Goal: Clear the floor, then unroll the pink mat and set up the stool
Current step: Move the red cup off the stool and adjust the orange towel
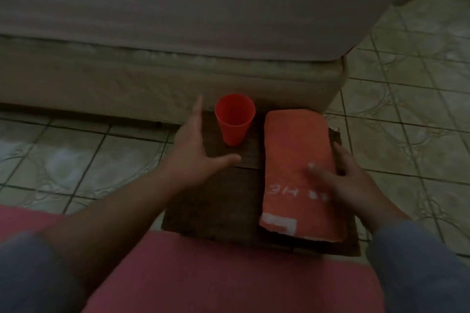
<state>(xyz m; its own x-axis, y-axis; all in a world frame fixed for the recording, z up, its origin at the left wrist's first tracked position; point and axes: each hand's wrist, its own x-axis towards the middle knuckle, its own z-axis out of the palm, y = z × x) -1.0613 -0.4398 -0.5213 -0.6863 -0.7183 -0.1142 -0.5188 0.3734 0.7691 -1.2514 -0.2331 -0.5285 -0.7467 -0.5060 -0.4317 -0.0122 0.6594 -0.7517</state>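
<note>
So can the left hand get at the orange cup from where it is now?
Probably yes. The left hand is open right beside the orange cup on the wooden stool, with nothing between them; the folded towel lies on the cup's far side.

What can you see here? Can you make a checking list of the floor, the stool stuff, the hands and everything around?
Surface: tiled floor, patterned, dimly lit.
Job's things: pink mat lies flat at the near edge; dark wooden stool stands at its far end, against the bed.
Clutter: orange cup upright on the stool's far left part; folded orange towel along its right side.
Hands: left hand open, fingers spread beside the cup, not holding it; right hand open at the towel's right edge, blurred.
Cables: nothing seen.
Surroundings: bed with pale mattress fills the far side.
</note>
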